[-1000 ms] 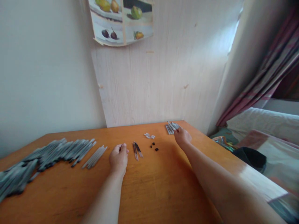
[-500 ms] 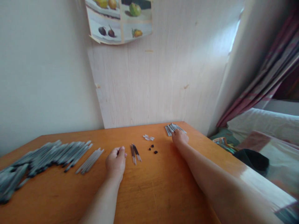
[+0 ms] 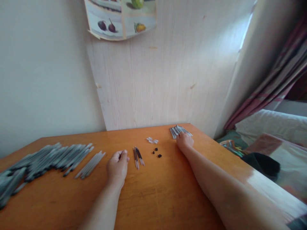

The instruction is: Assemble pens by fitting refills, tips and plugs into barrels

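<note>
My left hand (image 3: 117, 166) is curled closed above the table, thumb on top; whatever its fingers hold is hidden. Just right of it lie several dark refill-like sticks (image 3: 139, 156) with clear ends. My right hand (image 3: 185, 141) reaches far forward, fingers closed at the near end of a row of grey pens (image 3: 183, 130), apparently pinching one of them. Between the hands sit small black caps (image 3: 159, 156) and short whitish pieces (image 3: 152, 140). Left of my left hand lie several clear empty tubes (image 3: 90, 164).
A big heap of clear, black-ended pen barrels (image 3: 52, 159) spreads over the left of the orange table (image 3: 153, 198). A pale board (image 3: 153, 86) with a fruit poster (image 3: 107, 32) stands behind it. At right are a bed (image 3: 285, 153) and a dark bag-like thing (image 3: 261, 164).
The view has tilted down slightly. My left hand has shifted a little left in the view; my right hand stays by the grey pens.
</note>
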Tool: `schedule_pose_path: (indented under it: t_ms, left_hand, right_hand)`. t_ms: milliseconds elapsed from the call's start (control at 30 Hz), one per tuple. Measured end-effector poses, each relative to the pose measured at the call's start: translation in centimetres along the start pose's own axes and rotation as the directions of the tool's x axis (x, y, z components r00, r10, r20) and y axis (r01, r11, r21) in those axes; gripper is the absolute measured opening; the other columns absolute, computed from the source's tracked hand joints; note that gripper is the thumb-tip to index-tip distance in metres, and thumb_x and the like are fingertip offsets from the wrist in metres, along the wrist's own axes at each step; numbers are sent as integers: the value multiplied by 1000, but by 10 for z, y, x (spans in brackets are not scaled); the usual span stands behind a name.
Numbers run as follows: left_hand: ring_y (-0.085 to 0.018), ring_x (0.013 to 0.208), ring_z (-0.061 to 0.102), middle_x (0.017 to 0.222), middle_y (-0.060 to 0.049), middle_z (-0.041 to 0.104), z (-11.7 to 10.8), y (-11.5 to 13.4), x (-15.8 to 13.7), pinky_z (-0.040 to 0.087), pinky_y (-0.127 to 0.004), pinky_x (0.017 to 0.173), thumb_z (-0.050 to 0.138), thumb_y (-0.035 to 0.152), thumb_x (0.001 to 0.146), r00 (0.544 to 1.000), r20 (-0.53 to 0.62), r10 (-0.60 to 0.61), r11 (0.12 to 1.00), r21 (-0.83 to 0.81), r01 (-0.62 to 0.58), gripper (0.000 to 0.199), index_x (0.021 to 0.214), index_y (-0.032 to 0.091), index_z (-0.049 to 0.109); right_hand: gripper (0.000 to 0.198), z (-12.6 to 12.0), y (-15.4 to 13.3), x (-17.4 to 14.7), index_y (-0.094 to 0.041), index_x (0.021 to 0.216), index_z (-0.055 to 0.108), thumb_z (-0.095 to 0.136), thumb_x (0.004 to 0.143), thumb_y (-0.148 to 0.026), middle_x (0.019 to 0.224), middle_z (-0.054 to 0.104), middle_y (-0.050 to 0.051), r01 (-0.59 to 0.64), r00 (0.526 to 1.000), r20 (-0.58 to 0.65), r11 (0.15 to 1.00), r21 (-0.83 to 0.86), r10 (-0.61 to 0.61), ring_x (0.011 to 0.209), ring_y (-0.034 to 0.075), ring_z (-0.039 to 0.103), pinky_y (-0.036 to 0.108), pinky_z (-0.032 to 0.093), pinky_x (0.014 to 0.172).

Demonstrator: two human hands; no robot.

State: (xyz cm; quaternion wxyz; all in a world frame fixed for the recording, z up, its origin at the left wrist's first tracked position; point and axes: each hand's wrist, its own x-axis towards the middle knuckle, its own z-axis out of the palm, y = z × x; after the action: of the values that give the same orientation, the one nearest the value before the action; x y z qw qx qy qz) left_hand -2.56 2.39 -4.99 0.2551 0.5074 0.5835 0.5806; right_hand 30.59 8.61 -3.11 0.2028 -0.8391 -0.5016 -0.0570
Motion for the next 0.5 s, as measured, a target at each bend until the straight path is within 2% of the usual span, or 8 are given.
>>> schedule_pose_path:
  t_ms: [500]
  left_hand:
    - [-14,52,52,62,-2,63,1,3,-2,41,-25,51,55,57,76,1000,-4,-27,999,-23,27,41,82,17,64]
  right_hand:
    - [37,2,2,0,-21,105,65,40,92,-45,114,64,12,-9,1000,23,1000,-9,9,103,25,61,35,47,82]
